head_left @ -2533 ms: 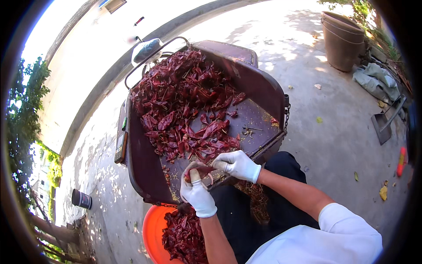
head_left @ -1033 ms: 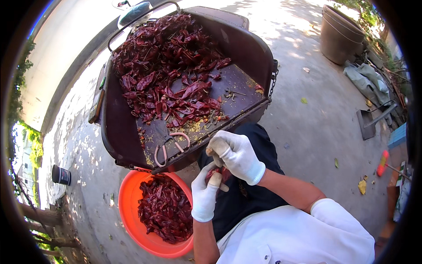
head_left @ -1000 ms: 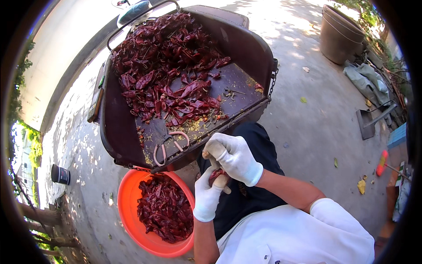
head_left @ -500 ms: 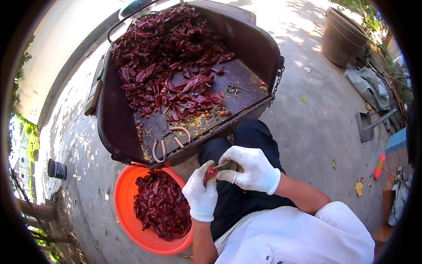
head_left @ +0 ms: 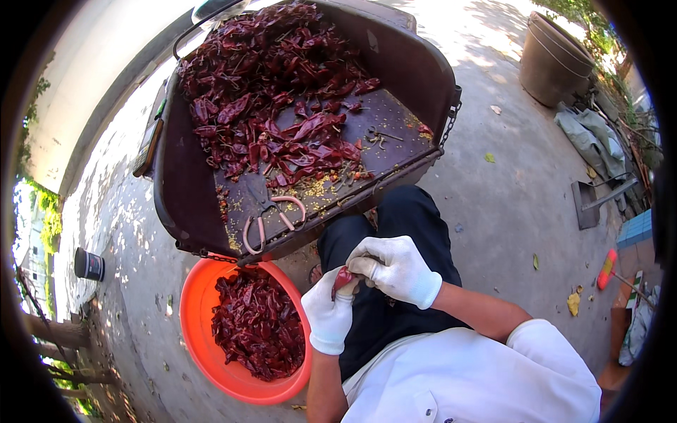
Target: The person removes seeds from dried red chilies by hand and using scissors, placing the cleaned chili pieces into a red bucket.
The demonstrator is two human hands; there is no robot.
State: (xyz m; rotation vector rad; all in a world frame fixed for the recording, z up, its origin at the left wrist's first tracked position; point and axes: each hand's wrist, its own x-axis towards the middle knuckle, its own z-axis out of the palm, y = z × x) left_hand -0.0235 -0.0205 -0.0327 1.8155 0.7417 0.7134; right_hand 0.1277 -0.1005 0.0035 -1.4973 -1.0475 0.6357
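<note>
My left hand [head_left: 327, 317], in a white glove, is closed around a dried red chili pepper [head_left: 343, 278] above my knees. My right hand [head_left: 400, 271], gloved alike, pinches at the end of the same chili; its fingertips hide the stem end. Ahead of me a big heap of dried red chilies [head_left: 275, 77] fills the back and left of a dark metal cart bed [head_left: 416, 77]. Pink-handled scissors [head_left: 262, 220] lie open at the bed's near edge. An orange basin [head_left: 201, 352] on the ground, left of my legs, holds more dried chilies [head_left: 257, 328].
Yellow seeds [head_left: 321, 190] and loose stems [head_left: 382, 135] are scattered on the cart bed. A chain [head_left: 451, 123] hangs at its right corner. A brown bucket [head_left: 553, 60], a dustpan [head_left: 587, 204] and a red brush [head_left: 607, 268] are on the right, a black tub [head_left: 89, 265] on the left.
My right hand has moved slightly left and closer against my left hand. The stem seen between my fingers before is now hidden. My view has shifted slightly.
</note>
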